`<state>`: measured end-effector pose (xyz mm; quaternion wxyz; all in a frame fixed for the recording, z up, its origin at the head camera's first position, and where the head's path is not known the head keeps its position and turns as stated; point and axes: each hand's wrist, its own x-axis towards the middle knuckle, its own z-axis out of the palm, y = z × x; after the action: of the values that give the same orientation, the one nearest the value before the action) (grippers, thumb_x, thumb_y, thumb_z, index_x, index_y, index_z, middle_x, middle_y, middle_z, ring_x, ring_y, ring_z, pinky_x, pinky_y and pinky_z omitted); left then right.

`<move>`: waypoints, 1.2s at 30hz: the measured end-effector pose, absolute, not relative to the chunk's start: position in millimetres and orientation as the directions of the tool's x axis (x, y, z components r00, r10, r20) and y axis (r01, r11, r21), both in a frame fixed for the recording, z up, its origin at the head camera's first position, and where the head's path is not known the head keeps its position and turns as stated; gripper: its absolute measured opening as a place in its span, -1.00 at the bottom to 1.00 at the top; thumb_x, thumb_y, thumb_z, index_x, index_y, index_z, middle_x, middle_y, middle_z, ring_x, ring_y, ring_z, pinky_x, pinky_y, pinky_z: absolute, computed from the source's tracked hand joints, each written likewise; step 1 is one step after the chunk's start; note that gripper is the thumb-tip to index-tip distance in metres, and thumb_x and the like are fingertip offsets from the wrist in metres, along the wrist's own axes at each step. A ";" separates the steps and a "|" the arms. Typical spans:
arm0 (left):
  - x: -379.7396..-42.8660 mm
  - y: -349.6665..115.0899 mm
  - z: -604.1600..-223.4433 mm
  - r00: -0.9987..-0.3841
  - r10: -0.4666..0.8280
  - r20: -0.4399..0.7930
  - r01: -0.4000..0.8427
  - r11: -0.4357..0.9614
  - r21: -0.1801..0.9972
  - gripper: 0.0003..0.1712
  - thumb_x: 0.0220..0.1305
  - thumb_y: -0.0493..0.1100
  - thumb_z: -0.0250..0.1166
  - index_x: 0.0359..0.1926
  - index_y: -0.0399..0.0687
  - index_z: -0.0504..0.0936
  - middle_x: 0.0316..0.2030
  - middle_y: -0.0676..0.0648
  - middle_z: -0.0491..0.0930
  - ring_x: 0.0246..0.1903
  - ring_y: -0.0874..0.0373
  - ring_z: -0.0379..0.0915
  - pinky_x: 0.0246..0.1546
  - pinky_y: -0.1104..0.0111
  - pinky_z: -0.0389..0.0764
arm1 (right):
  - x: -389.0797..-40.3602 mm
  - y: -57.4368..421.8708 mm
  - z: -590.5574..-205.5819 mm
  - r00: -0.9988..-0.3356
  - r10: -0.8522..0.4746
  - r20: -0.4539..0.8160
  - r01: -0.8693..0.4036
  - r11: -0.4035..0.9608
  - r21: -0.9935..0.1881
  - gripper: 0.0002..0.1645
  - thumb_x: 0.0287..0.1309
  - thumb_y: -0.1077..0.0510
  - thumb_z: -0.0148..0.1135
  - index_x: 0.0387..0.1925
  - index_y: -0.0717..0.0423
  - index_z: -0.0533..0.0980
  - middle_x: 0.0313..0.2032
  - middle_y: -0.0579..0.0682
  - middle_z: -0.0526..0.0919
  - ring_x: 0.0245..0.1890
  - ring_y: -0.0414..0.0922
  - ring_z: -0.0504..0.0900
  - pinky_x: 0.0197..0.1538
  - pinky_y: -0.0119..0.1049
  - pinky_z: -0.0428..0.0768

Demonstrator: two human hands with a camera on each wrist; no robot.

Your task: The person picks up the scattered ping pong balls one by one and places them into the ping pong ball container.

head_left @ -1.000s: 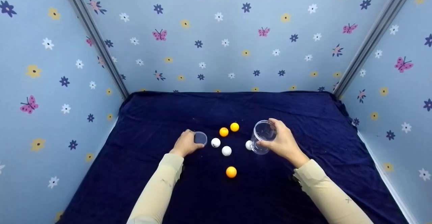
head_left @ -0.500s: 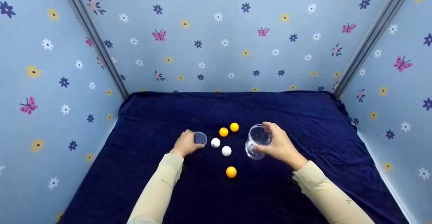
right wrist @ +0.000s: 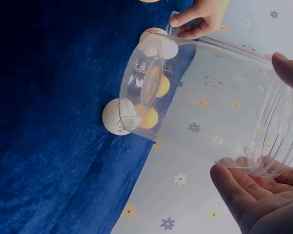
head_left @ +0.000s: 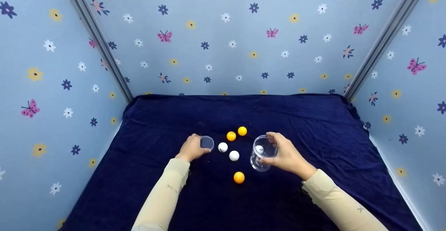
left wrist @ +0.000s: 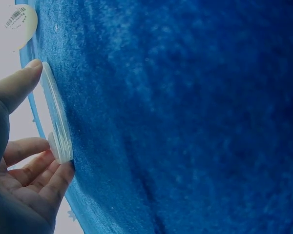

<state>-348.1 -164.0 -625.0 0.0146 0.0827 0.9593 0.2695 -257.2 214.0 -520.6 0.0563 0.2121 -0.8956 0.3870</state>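
Observation:
My left hand (head_left: 192,148) pinches a round clear lid (head_left: 207,143) by its edge. In the left wrist view the lid (left wrist: 57,114) stands on edge at the blue cloth, between thumb and fingers. My right hand (head_left: 286,153) grips a clear plastic jar (head_left: 261,163) around its open mouth, with the jar's base low over the cloth. One white ping-pong ball (head_left: 259,149) shows through the jar wall; in the right wrist view a white ball (right wrist: 112,117) sits outside, behind the base. Two more white balls (head_left: 234,155) lie between the hands.
Two orange ping-pong balls (head_left: 231,136) lie farther back, and another orange ball (head_left: 239,177) lies closer to the person. A dark blue cloth (head_left: 209,203) covers the table. Flower-patterned walls (head_left: 244,15) enclose it at the back and both sides.
My right hand has brought the jar a little left and toward the person. The white ball first seen beside the jar now shows through it. My left hand and the lid have stayed put.

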 end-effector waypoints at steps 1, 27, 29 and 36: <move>-348.3 -163.6 -625.0 -0.987 0.163 0.013 0.146 0.841 0.521 -0.23 0.19 0.09 0.64 0.22 -0.41 0.70 0.12 -0.36 0.63 0.13 -0.27 0.59 0.25 -0.08 0.62 | -256.3 214.2 -521.2 -0.902 -0.340 0.266 -0.427 0.613 -0.665 0.17 -0.26 0.11 0.87 0.38 0.42 0.44 0.14 0.30 0.70 0.14 0.20 0.72 0.21 0.15 0.73; -372.9 -171.6 -663.4 -0.983 0.173 0.062 0.180 0.833 0.524 -0.20 0.06 0.18 0.68 0.18 -0.28 0.75 0.05 -0.30 0.67 0.04 -0.24 0.61 0.13 -0.07 0.66 | -240.1 218.1 -544.7 -0.848 -0.458 0.267 -0.511 0.571 -0.642 0.10 -0.20 0.05 0.85 0.33 0.39 0.46 0.14 0.21 0.74 0.06 0.14 0.78 0.18 0.16 0.74; -374.6 -171.8 -665.0 -0.984 0.173 0.041 0.169 0.833 0.526 -0.18 0.07 0.18 0.68 0.20 -0.27 0.74 0.08 -0.29 0.66 0.07 -0.24 0.60 0.17 -0.10 0.64 | -239.6 218.4 -546.1 -0.846 -0.462 0.267 -0.512 0.564 -0.648 0.10 -0.19 0.05 0.84 0.32 0.40 0.46 0.14 0.25 0.73 0.06 0.18 0.77 0.18 0.18 0.73; -368.6 -172.5 -657.9 -0.982 0.182 0.059 0.185 0.831 0.524 -0.21 0.13 0.19 0.66 0.18 -0.29 0.75 0.03 -0.32 0.66 0.01 -0.24 0.61 0.10 -0.04 0.68 | -240.1 218.7 -550.4 -0.843 -0.471 0.259 -0.511 0.556 -0.655 0.11 -0.18 0.01 0.84 0.32 0.42 0.45 0.15 0.33 0.70 0.08 0.26 0.75 0.19 0.23 0.71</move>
<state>-368.6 -172.5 -657.9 -0.0034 0.0959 0.9569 0.2741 -240.1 218.7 -550.4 0.0266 0.2786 -0.8817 0.3798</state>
